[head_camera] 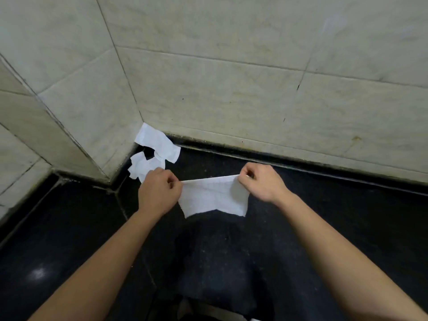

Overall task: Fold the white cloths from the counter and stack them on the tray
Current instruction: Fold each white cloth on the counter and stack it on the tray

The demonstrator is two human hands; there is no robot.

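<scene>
The left hand (159,193) and the right hand (264,184) each pinched one top corner of the white cloth (213,198) with curled fingers, holding it taut between them over the dark counter (335,223), long axis running left to right, free edge hanging on the near side. The unfolded cloths (159,144) lay crumpled in the far-left corner against the tiled wall (231,89), just beyond the left hand, the nearer of the two; no tray was in view.

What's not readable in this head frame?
Tray: nowhere in the head view.
Corner cloths: partly behind the left hand; count unclear.
Held cloth: top corners buried inside the left hand and right hand.
Pale shape at bottom edge: cut off, dim, unidentifiable.
</scene>
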